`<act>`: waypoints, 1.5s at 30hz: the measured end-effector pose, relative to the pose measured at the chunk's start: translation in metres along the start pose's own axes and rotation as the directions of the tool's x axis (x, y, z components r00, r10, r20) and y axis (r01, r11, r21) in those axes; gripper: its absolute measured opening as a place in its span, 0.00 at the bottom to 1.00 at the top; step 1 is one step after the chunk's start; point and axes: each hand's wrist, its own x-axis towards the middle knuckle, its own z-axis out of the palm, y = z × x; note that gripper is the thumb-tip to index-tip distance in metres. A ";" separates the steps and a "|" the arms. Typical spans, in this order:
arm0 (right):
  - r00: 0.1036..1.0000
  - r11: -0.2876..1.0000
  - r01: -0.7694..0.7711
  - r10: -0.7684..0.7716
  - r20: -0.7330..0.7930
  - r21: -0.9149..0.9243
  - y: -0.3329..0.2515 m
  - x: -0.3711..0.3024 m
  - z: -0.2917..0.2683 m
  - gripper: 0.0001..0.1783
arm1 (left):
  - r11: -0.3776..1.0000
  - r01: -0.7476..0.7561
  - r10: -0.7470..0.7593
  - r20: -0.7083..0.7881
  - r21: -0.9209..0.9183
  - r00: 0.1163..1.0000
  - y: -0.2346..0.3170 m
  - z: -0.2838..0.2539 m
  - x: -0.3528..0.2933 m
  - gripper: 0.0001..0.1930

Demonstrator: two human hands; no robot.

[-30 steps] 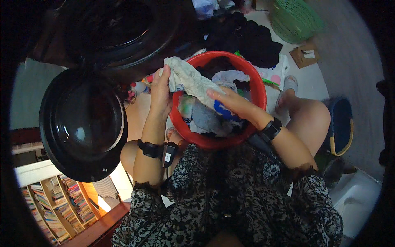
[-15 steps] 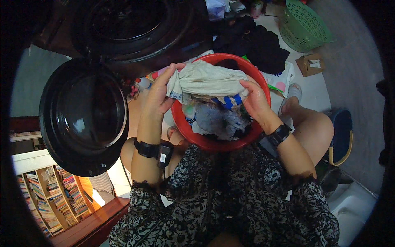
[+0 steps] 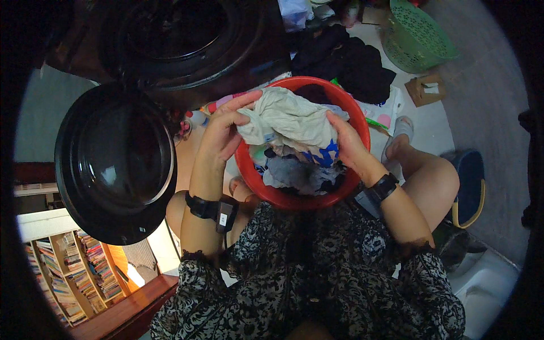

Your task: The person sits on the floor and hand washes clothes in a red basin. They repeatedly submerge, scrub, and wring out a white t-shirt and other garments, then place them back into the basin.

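Note:
Between my hands I hold a pale grey-white garment (image 3: 294, 116), bunched up over a red basin (image 3: 361, 170). My left hand (image 3: 229, 127) pinches its left end, the thumb on top of the cloth. On the other side my right hand (image 3: 350, 141) grips the right end with thumb and fingers. A blue-printed part of cloth hangs below the garment's lower edge. Inside the basin lie grey clothes (image 3: 303, 173) and darker pieces, partly covered by what I hold.
A front-loading washing machine (image 3: 209, 73) stands at the far left, its round door (image 3: 116, 164) swung out beside my left arm. Black clothes (image 3: 357, 65) lie on the floor beyond the basin. Farther right are a green basket (image 3: 416, 42), a cardboard box (image 3: 426, 90) and a blue bucket (image 3: 470, 190).
The garment was stretched fairly flat and is now more crumpled, with its ends drawn closer together. My left hand's grip has shifted, and my right hand has moved slightly inward.

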 end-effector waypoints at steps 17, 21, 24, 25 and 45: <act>0.918 0.078 0.392 -0.099 0.384 -0.917 -0.002 -0.004 -0.011 0.32 | 0.984 -0.172 0.172 -0.004 0.039 0.985 0.015 0.011 -0.008 0.24; 0.919 0.016 0.394 0.007 0.394 -0.919 -0.002 0.007 -0.020 0.27 | 0.990 -0.134 0.135 -0.010 0.043 0.991 0.023 0.015 -0.011 0.23; 0.952 0.388 -0.016 0.287 0.105 -0.922 -0.006 0.005 -0.020 0.24 | 0.953 -0.044 0.109 -0.204 0.299 0.973 0.030 0.009 -0.010 0.22; 0.950 0.607 -0.085 0.289 0.119 -0.790 -0.007 0.002 -0.018 0.24 | 0.914 -0.025 0.147 -0.273 0.405 0.951 0.031 0.005 -0.010 0.22; 0.933 0.948 -0.232 0.153 0.326 0.217 -0.029 -0.006 0.002 0.24 | 0.843 0.242 -0.461 0.412 0.481 0.786 -0.081 -0.012 0.005 0.36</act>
